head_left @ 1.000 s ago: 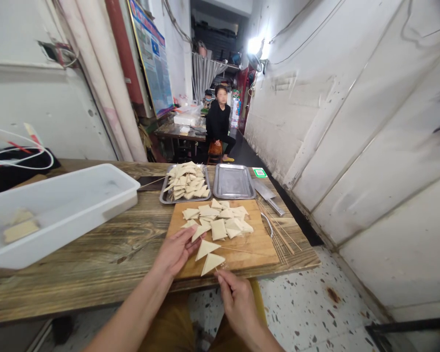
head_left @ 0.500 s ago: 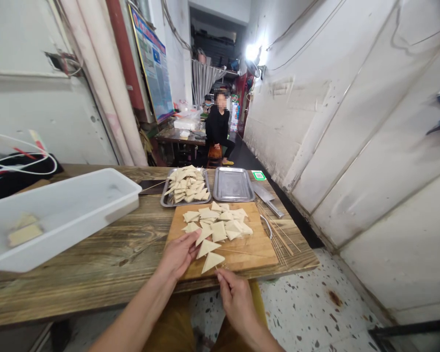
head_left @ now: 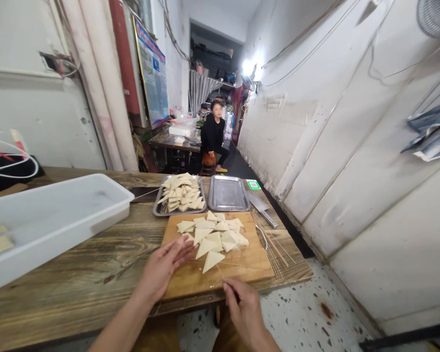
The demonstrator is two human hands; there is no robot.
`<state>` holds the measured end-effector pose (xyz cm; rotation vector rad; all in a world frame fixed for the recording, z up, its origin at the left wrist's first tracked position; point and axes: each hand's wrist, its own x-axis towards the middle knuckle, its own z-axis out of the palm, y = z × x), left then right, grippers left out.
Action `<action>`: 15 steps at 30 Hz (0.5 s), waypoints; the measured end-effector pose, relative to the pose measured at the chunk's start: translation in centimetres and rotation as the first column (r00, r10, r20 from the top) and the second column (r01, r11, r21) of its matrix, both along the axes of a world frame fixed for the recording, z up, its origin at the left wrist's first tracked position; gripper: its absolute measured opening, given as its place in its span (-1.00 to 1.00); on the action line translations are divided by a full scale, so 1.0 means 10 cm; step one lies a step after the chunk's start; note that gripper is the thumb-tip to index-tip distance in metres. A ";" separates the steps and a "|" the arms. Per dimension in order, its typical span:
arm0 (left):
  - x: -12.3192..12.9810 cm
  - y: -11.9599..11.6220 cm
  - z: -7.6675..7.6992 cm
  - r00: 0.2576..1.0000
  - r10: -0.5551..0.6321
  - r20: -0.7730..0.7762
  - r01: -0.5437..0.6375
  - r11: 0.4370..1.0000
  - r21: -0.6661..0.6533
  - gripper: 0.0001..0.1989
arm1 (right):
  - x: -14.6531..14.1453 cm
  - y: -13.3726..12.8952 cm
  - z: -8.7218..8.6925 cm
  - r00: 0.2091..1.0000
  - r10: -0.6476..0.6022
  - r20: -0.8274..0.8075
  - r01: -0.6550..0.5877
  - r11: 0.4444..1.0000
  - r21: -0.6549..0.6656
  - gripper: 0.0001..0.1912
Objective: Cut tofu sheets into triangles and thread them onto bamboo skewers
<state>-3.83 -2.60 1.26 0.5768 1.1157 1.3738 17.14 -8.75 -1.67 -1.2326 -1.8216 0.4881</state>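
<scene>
My right hand pinches the near end of a thin wooden skewer at the front edge of the cutting board. Pale triangular pieces, which look like tofu, are threaded on it; the nearest triangle lies toward my hand, with others behind it. How many are on the stick is hard to tell among the loose pieces. Left of them, my left hand is open with fingers stretched out, holding nothing. A heap of similar triangles covers the board's far half.
Behind the board, a metal tray bears piled skewered triangles, beside a bare metal tray. A cleaver and loose skewers lie right. A white plastic tub stands left. A person sits farther back.
My left hand has let go of the triangles and drawn back left, its fingers opening. The threaded triangles now sit closer to the heap. The view has shifted slightly.
</scene>
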 end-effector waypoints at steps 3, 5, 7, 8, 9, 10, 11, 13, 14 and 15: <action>-0.10 0.00 -0.14 0.957 0.092 -0.277 -0.083 0.996 0.046 -0.59 | 0.09 0.15 0.18 0.999 0.006 0.051 -0.010 0.998 0.064 -0.76; -0.18 0.00 -0.21 0.880 0.145 -0.453 -0.132 0.989 0.061 -0.57 | 0.17 0.35 0.34 0.992 -0.011 0.123 0.000 0.996 0.092 -0.76; -0.24 -0.01 -0.24 0.809 0.167 -0.563 -0.165 0.985 0.055 -0.58 | 0.24 0.65 0.49 0.972 -0.057 0.228 0.038 0.995 0.087 -0.76; -0.25 -0.01 -0.25 0.788 0.174 -0.591 -0.176 0.983 0.054 -0.58 | 0.26 0.85 0.55 0.949 -0.085 0.305 0.069 0.996 0.062 -0.76; -0.27 -0.02 -0.26 0.778 0.178 -0.602 -0.181 0.982 0.056 -0.58 | 0.28 1.06 0.59 0.915 -0.133 0.382 0.135 0.991 0.022 -0.76; -0.28 -0.02 -0.26 0.779 0.177 -0.602 -0.181 0.982 0.055 -0.58 | 0.28 1.30 0.62 0.899 -0.154 0.410 0.167 0.986 0.003 -0.77; -0.28 -0.02 -0.27 0.786 0.173 -0.594 -0.177 0.983 0.053 -0.58 | 0.27 1.54 0.63 0.888 -0.170 0.427 0.193 0.981 -0.011 -0.78; -0.29 -0.01 -0.29 0.803 0.159 -0.574 -0.162 0.986 0.047 -0.58 | 0.23 2.03 0.62 0.862 -0.202 0.466 0.256 0.965 -0.055 -0.83; -0.30 0.00 -0.30 0.809 0.150 -0.569 -0.155 0.987 0.040 -0.59 | 0.20 2.25 0.59 0.844 -0.222 0.488 0.297 0.951 -0.081 -0.84; -0.31 0.01 -0.32 0.811 0.144 -0.568 -0.151 0.988 0.034 -0.60 | 0.16 2.46 0.57 0.827 -0.236 0.510 0.333 0.937 -0.107 -0.84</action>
